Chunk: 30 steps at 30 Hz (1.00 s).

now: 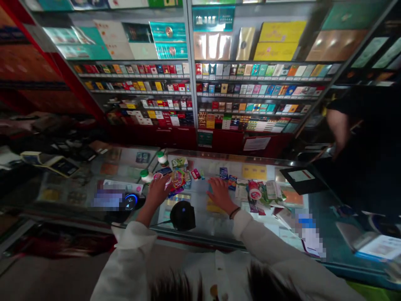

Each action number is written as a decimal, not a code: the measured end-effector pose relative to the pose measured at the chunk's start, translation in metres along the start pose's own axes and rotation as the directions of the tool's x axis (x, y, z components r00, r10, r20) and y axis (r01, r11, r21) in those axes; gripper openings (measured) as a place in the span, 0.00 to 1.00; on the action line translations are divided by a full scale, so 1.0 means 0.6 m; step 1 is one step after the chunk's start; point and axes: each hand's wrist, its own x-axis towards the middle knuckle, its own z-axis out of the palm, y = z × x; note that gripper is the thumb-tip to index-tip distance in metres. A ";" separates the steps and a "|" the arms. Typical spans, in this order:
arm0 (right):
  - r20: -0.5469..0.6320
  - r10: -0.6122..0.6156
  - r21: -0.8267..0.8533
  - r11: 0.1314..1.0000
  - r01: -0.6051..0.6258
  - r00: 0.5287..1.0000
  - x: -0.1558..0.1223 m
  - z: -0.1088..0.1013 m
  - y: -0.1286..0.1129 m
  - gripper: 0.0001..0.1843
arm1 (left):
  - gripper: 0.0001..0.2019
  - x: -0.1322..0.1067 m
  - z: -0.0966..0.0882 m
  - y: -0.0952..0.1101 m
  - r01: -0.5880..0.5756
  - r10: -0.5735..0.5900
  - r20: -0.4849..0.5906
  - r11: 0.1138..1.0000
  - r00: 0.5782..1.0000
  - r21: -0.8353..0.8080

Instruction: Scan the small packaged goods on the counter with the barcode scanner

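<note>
The glass counter (200, 223) ran crosswise beneath both arms. On it, the heap of colourful packets (179, 179) lay just right of the left hand (159, 189), which was the nearer one; that hand was loosely bent, and I could not tell whether it held anything. The right hand (220, 193) was spread wide, palm down, apparently holding nothing. Between the hands sat a small pink packet (196, 174), slightly tilted, nearer the right.
</note>
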 end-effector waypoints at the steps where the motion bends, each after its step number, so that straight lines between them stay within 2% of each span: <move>1: 0.033 -0.007 0.003 1.000 0.007 0.999 0.016 0.015 -0.010 0.27 | 0.23 0.007 0.005 -0.009 -0.025 0.025 0.011 1.000 1.000 -0.003; 6: 0.236 -0.060 0.014 0.998 0.059 0.970 0.094 0.070 -0.054 0.29 | 0.19 0.042 0.035 -0.028 -0.164 0.162 0.140 0.986 0.977 0.000; 11: 0.262 -0.061 -0.009 0.998 0.066 0.963 0.142 0.090 -0.076 0.28 | 0.18 0.054 0.067 -0.023 -0.257 0.241 0.120 0.955 0.963 0.148; 16: 0.230 -0.007 -0.024 1.000 0.013 0.973 0.149 0.081 -0.074 0.29 | 0.21 0.054 0.082 -0.024 -0.293 0.272 0.128 0.936 0.954 0.197; 23: 0.188 0.018 0.024 0.999 -0.023 0.982 0.137 0.056 -0.066 0.31 | 0.18 0.054 0.075 -0.012 -0.323 0.311 0.087 0.928 0.946 0.185; 27: 0.135 0.005 0.017 1.000 -0.007 0.991 0.128 0.042 -0.067 0.32 | 0.19 0.065 0.051 0.016 -0.346 0.334 0.102 0.926 0.937 0.151; 30: 0.079 0.011 0.034 0.999 -0.013 0.997 0.112 0.022 -0.066 0.25 | 0.19 0.071 0.026 0.045 -0.382 0.376 0.076 0.920 0.923 0.086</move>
